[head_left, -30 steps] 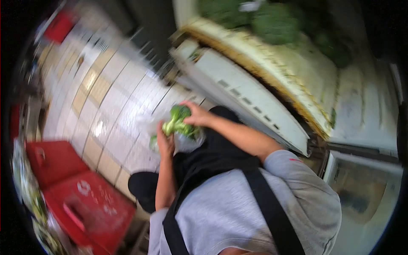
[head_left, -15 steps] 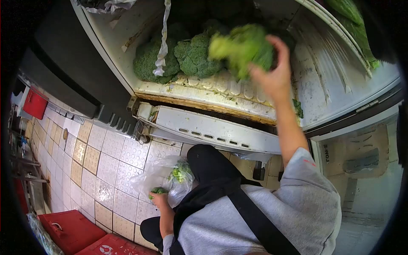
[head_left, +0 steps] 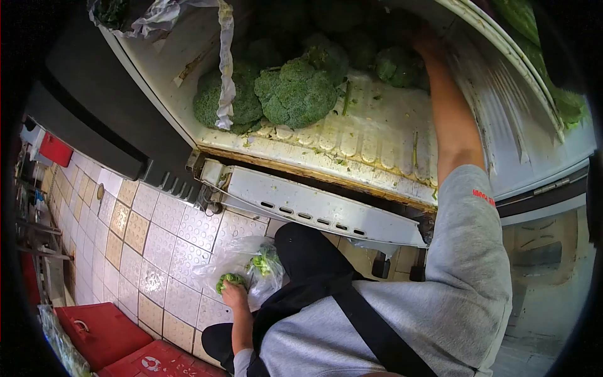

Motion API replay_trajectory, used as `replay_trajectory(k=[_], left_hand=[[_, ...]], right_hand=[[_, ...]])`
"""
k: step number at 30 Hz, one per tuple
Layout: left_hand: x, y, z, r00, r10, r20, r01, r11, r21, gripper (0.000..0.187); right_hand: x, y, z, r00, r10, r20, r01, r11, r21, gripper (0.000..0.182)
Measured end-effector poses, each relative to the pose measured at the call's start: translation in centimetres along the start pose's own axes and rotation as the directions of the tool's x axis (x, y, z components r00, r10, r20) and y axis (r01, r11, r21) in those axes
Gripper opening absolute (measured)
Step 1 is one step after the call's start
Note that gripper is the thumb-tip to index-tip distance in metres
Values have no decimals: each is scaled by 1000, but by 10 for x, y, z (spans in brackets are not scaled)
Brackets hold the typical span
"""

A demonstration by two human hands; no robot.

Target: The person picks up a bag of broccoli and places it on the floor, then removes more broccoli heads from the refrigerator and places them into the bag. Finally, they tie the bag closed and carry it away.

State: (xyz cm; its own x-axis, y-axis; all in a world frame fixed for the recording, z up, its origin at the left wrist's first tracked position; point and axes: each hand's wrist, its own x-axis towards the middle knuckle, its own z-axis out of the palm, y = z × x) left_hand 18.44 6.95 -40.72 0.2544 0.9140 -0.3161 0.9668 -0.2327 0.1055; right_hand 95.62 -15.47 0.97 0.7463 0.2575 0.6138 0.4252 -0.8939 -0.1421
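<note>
Head view: the person crouches on the tiled floor point(head_left: 157, 239) before an open fridge point(head_left: 377, 144). The right arm stretches up and deep into the fridge; the right hand point(head_left: 426, 43) lies in the dark at the back, among the broccoli heads point(head_left: 295, 91) piled on the ribbed white shelf, close to a smaller head point(head_left: 394, 63). Its grip is too shadowed to tell whether it is clenched or released. Bits of green stalk lie scattered on the shelf. A crumpled strip of plastic point(head_left: 225, 69) hangs down over the left heads.

The left hand point(head_left: 234, 294) is low, by the person's knee, resting on a clear bag point(head_left: 235, 267) that sits on the floor. Its fingers curl around a small broccoli piece point(head_left: 230, 280) at the bag's lower edge, grasping it. More green florets show through the bag just to the right.

Red crates point(head_left: 119, 342) stand on the floor at the lower left, well apart from the bag. A white vented panel point(head_left: 314, 207) runs below the shelf.
</note>
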Motion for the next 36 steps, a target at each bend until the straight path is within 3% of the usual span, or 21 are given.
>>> replay_trajectory(k=[2, 6, 8, 10, 11, 12, 13, 14, 15, 17, 18, 19, 21, 22, 25, 27, 29, 31, 33, 35, 36], left_hand=[[5, 6, -22, 998, -35, 60, 28, 992, 123, 45], [26, -1, -37, 996, -66, -58, 74, 984, 165, 41], [21, 2, -69, 992, -126, 17, 124, 985, 120, 43], [21, -9, -81, 972, -156, -175, 86, 932, -353, 44], [18, -14, -87, 960, -149, -237, 24, 888, -459, 45], [12, -10, -102, 961, -137, -240, 13, 890, -456, 45], [-1, -4, -121, 988, -121, -95, -11, 559, -829, 47], [-16, 2, -140, 999, -35, 32, 35, 92, -995, 49], [-30, 11, -159, 999, -27, 33, 36, 97, -995, 49], [-50, 44, -197, 976, 216, -18, 43, -272, -961, 49], [-55, 61, -212, 975, 223, -22, 41, -272, -961, 49], [-59, 79, -225, 942, 324, -88, 30, -341, -940, 48], [-65, 114, -249, 848, 502, -171, 39, -380, -924, 48], [-68, 133, -260, 793, 582, -179, 48, -352, -935, 48], [-96, 191, -289, 719, 656, -230, 66, -394, -917, 69], [-90, 199, -286, 558, 777, -291, 177, -454, -873, 82], [-88, 199, -276, 561, 805, -190, 131, -313, -941, 73], [-84, 190, -249, 538, 838, -88, 70, -148, -987, 60], [-80, 179, -217, 573, 819, 34, 56, 2, -998, 51], [-71, 163, -181, 606, 788, 114, 82, 81, -993, 48], [-65, 153, -164, 692, 692, 206, 125, 166, -978, 45]], right_hand=[[-1, 8, -1, 982, -190, -17, 190, 972, 135, 69], [-8, 8, 7, 998, -67, -21, 68, 997, 41, 67], [-14, 6, -2, 944, -182, -276, 212, 974, 80, 64], [-36, -24, -23, 905, -187, -383, 246, 963, 109, 59], [-54, -47, -40, 855, -189, -483, 281, 952, 125, 54], [-76, -73, -65, 895, -239, -377, 345, 906, 244, 46], [-102, -101, -90, 915, -301, -269, 386, 847, 366, 39], [-130, -126, -107, 939, -331, -92, 329, 791, 516, 33], [-158, -151, -124, 923, -376, 81, 238, 725, 646, 27], [-215, -188, -162, 675, -677, 294, 78, 461, 884, 33], [-236, -201, -169, 518, -815, 260, -26, 289, 957, 50], [-257, -216, -182, 372, -883, 287, -2, 308, 951, 73], [-301, -232, -171, 309, -951, -16, 301, 82, 950, 89], [-317, -236, -176, 294, -955, 37, 120, 75, 990, 95], [-329, -228, -182, 415, -909, 34, 102, 83, 991, 95], [-315, -198, -185, 681, -733, -10, 289, 257, 922, 90], [-306, -171, -182, 882, -460, 98, 53, 304, 951, 84], [-273, -143, -167, 987, -146, -59, 107, 349, 931, 86], [-229, -110, -153, 971, 136, -198, 88, 564, 821, 87], [-173, -68, -129, 895, 243, -375, 62, 763, 643, 85], [-147, -52, -117, 855, 263, -446, 42, 824, 565, 83]])
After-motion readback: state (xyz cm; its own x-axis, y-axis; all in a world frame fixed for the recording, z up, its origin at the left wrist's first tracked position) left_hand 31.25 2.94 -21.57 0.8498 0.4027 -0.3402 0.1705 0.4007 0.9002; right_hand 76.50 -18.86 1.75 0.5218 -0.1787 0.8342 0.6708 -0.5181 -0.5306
